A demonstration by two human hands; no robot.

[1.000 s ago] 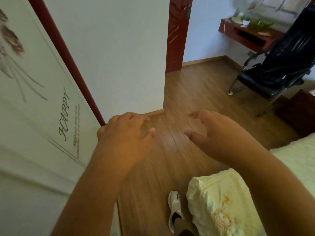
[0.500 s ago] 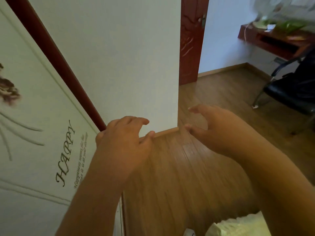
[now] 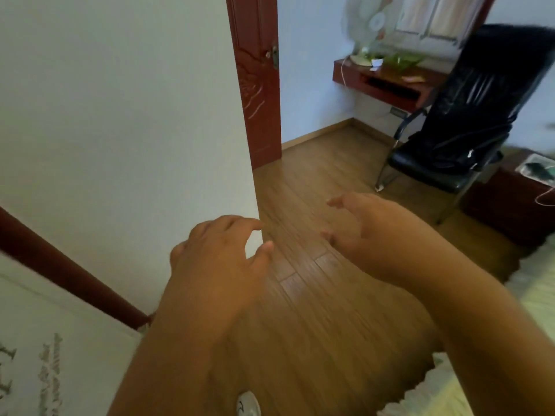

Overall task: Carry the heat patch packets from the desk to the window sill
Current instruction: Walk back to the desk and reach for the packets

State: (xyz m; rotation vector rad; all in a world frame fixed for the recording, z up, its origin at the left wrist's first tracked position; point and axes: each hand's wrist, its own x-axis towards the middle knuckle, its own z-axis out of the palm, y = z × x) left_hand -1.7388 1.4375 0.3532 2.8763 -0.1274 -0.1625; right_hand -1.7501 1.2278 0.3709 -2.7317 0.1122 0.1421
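My left hand and my right hand are held out in front of me above the wooden floor, fingers spread and curled, holding nothing. A red-brown desk is fixed to the far wall, with green items and a small white packet-like thing on top, too blurred to identify. Above the desk I see a window; its sill is hard to make out.
A black chair stands in front of the desk. A white wall corner juts out on the left, with a red door behind it. A bed with pale bedding is at lower right, a dark nightstand beside it.
The view has lifted and turned toward the far corner, so the desk, window and chair show more fully. Both hands stay held out in front and empty.
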